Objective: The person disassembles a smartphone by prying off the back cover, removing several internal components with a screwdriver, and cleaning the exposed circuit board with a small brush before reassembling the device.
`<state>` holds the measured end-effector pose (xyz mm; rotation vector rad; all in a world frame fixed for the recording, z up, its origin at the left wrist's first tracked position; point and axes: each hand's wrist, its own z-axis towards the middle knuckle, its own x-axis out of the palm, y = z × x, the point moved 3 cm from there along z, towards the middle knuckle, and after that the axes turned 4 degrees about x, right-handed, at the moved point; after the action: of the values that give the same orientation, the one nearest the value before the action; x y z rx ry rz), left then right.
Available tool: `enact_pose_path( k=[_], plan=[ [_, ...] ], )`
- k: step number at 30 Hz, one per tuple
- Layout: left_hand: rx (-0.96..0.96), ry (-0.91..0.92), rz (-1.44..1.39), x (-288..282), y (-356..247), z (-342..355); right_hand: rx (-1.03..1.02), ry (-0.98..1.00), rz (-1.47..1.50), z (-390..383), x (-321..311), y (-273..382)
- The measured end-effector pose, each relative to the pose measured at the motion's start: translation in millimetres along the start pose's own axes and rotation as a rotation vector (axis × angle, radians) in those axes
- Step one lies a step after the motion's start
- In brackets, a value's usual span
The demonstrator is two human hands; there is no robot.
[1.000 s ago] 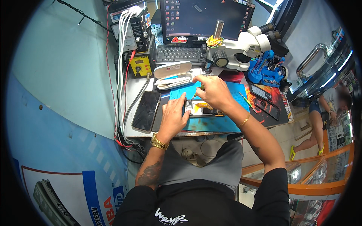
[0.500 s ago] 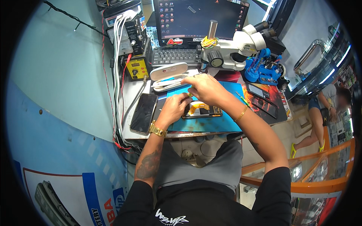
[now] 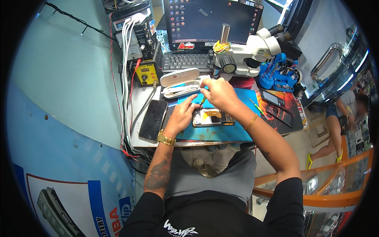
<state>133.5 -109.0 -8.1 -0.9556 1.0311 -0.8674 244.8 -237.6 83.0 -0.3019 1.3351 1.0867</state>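
My right hand [image 3: 218, 95] grips a small yellow-green screwdriver [image 3: 203, 100], angled down at the upper-left end of an opened phone [image 3: 214, 120] with an orange ribbon cable. My left hand [image 3: 182, 115] is beside that end, index finger stretched out and thumb close to the screwdriver tip; whether it touches the phone is unclear. The phone lies on a blue mat [image 3: 237, 132]. A white hard case [image 3: 179, 87] with slim tools is just behind. A dark smartphone [image 3: 151, 122] lies left of my hands; a green-handled tool [image 3: 257, 107] lies on the mat's right.
A microscope [image 3: 248, 57], keyboard [image 3: 185, 59] and monitor [image 3: 211, 21] stand behind. A yellow power unit [image 3: 147, 73] with cables is left, a blue tool holder [image 3: 268, 77] and loose phone parts [image 3: 280, 116] right. A person [image 3: 335, 134] is beyond the desk's right side.
My right hand shifted up-left, then slightly back right, still with the screwdriver. My left thumb and index finger have spread since the middle frame, showing more of the screwdriver. The view shifted slightly.
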Motion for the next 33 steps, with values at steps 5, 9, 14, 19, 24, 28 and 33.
enact_pose_path(
  k=[5, 9, 14, 19, 24, 28, 33],
  plan=[
    [0.015, -0.006, 0.025, 0, 1, 0, 0.037, 0.019, 0.067, -2, -2, -7],
    [0.012, -0.013, 0.031, 0, 4, -1, 0.006, 0.032, 0.056, -3, -6, -2],
    [0.066, -0.044, -0.023, 2, 10, 1, -0.253, 0.042, 0.01, -3, -5, 5],
    [0.064, -0.055, -0.015, -1, 8, -3, -0.283, 0.141, -0.234, 4, -3, 24],
    [0.079, -0.023, -0.013, -1, 7, -1, -0.335, 0.072, -0.146, 3, 0, 23],
    [0.069, -0.077, -0.057, 0, 16, -2, -0.375, 0.065, -0.168, -3, -3, 23],
    [0.131, -0.055, -0.141, 6, 0, -1, -0.279, 0.205, -0.135, 1, -10, 24]
  ],
)
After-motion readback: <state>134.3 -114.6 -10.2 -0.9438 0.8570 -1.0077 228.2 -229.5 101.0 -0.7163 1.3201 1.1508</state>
